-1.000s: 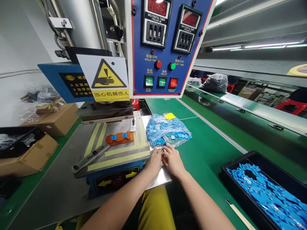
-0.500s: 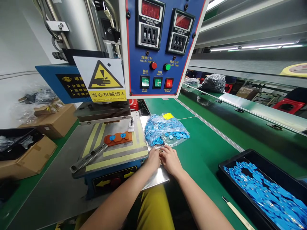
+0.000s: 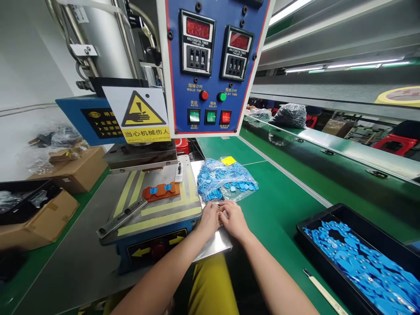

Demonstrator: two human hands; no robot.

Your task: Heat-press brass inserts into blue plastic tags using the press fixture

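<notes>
My left hand and my right hand meet over small brass-coloured pieces on a shiny metal plate. The fingers of both are curled and close together, and what they pinch is hidden. Just beyond them lies a clear plastic bag full of blue plastic parts. To the left, an orange-brown fixture on the press bed carries two small blue parts. A metal bar rests on the bed before it.
A press with a blue control panel and warning sign rises over the bed. At right, a black tray holds many blue parts, with a pale-handled tool beside it. Cardboard boxes stand at left.
The view has tilted and shifted slightly. Both hands stay over the brass-coloured pieces, with only small finger movements.
</notes>
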